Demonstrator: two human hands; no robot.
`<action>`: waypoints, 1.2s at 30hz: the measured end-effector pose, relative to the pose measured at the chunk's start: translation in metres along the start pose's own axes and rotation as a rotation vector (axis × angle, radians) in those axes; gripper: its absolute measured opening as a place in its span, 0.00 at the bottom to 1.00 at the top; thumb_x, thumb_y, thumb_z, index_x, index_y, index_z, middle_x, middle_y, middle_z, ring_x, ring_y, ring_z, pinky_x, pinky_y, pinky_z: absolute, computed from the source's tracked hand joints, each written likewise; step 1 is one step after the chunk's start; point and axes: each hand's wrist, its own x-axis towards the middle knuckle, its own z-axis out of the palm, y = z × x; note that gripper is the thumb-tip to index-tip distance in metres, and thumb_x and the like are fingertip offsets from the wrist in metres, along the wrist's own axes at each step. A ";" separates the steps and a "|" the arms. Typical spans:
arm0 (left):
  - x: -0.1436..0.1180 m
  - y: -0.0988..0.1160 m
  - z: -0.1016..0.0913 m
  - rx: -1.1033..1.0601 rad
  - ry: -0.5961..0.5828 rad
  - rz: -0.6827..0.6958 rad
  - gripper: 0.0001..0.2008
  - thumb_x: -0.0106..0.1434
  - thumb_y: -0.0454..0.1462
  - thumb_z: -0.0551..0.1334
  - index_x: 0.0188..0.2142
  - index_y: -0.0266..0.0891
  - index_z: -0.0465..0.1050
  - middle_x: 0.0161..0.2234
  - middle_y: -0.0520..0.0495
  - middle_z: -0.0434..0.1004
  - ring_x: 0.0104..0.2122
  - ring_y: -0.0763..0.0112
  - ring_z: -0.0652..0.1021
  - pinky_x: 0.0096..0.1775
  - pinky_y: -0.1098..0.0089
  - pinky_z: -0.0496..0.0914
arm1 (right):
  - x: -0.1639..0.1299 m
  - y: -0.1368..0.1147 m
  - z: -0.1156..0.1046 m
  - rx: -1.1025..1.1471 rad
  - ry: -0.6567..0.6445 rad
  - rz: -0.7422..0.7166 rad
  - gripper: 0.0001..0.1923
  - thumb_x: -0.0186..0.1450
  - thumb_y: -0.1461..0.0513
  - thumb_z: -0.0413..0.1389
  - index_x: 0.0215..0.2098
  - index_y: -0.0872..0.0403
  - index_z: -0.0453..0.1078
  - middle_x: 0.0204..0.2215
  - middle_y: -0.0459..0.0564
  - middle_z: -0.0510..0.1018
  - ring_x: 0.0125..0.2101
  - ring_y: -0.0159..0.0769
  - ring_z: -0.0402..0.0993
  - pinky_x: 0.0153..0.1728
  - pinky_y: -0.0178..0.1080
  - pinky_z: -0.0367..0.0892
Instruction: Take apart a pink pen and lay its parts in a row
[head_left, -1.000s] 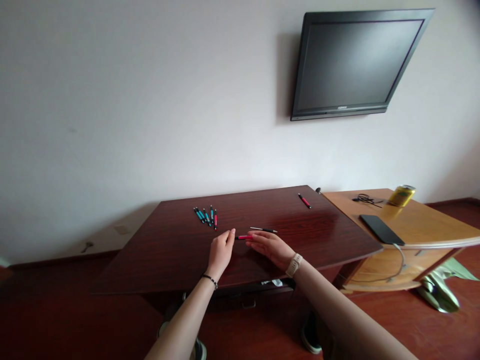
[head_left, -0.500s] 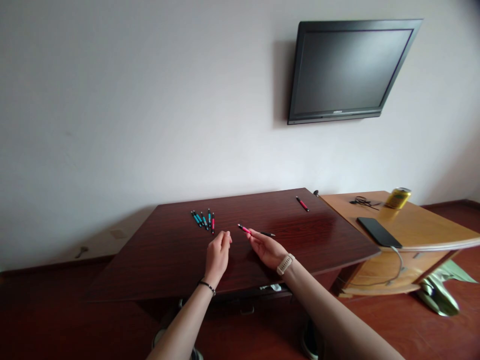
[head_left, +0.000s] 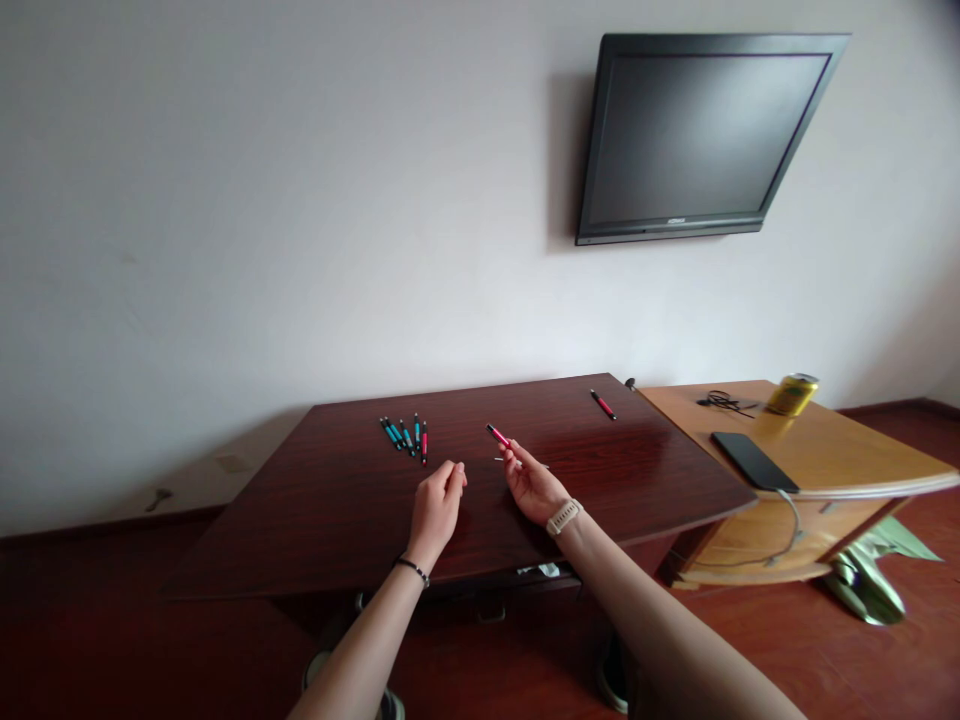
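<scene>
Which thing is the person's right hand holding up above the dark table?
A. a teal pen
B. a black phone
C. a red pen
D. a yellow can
C. The right hand has its grip on a red pen, raised off the dark table; the yellow can and black phone sit on the lighter cabinet, and the teal pens lie on the table.

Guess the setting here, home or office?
Probably a hotel or bedroom-type room, not an office: wall-mounted TV, dark wooden desk, side cabinet with a drink can and charging phone.
</scene>
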 end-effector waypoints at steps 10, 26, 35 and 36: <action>-0.001 0.000 0.001 -0.004 -0.014 0.006 0.22 0.77 0.50 0.53 0.29 0.42 0.68 0.24 0.52 0.72 0.25 0.69 0.73 0.33 0.70 0.63 | 0.002 0.010 -0.005 -0.191 -0.185 0.003 0.13 0.66 0.57 0.70 0.36 0.54 0.71 0.17 0.31 0.49 0.15 0.22 0.45 0.14 0.25 0.47; -0.005 0.010 0.003 -0.031 -0.195 0.042 0.17 0.78 0.49 0.51 0.35 0.44 0.67 0.27 0.52 0.72 0.28 0.67 0.73 0.35 0.69 0.64 | -0.018 0.025 -0.014 -1.498 0.097 -0.866 0.27 0.73 0.40 0.52 0.28 0.50 0.71 0.22 0.45 0.71 0.24 0.35 0.61 0.30 0.38 0.55; -0.002 0.008 0.006 -0.130 -0.306 0.013 0.14 0.75 0.48 0.56 0.40 0.43 0.72 0.31 0.51 0.78 0.32 0.66 0.77 0.39 0.69 0.67 | -0.031 0.012 -0.007 -1.627 0.088 -0.999 0.18 0.73 0.46 0.56 0.32 0.47 0.71 0.24 0.47 0.74 0.24 0.37 0.63 0.31 0.38 0.51; -0.002 0.008 0.007 -0.135 -0.306 0.014 0.13 0.75 0.47 0.56 0.40 0.43 0.72 0.32 0.51 0.78 0.32 0.66 0.77 0.39 0.69 0.67 | -0.028 0.011 -0.010 -1.636 0.114 -0.993 0.20 0.74 0.46 0.54 0.32 0.48 0.71 0.23 0.47 0.73 0.24 0.37 0.62 0.31 0.38 0.51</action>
